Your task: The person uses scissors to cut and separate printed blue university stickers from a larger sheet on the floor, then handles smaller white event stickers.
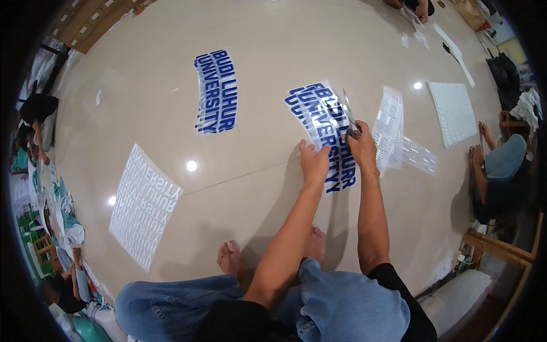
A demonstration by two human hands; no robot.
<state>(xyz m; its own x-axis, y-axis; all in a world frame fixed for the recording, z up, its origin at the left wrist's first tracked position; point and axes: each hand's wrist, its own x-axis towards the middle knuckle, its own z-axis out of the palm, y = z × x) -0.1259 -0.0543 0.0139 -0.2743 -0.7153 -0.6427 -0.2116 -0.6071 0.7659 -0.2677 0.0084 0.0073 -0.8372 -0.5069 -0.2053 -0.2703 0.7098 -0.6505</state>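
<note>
My right hand (364,149) grips a pair of dark-handled scissors (349,113), with the fingers through the handles. The metal blades point away from me, slightly apart, along the right edge of transparent film sheets (320,115) printed with large blue lettering. At the near left edge of these sheets, my left hand (315,164) holds the film between thumb and fingers; the exact contact is partly hidden. The sheets overlap, and their near end reaches down between my forearms. Farther left on the floor lies another group of blue-lettered film pieces (217,92), also overlapping.
A white-lettered sheet (145,205) lies at the left. Narrow film strips (388,128) cross to the right, near a stack of pale sheets (453,113). Other people sit at both sides and far right. Cardboard boxes (92,19) stand far left, a wooden frame (495,246) near right.
</note>
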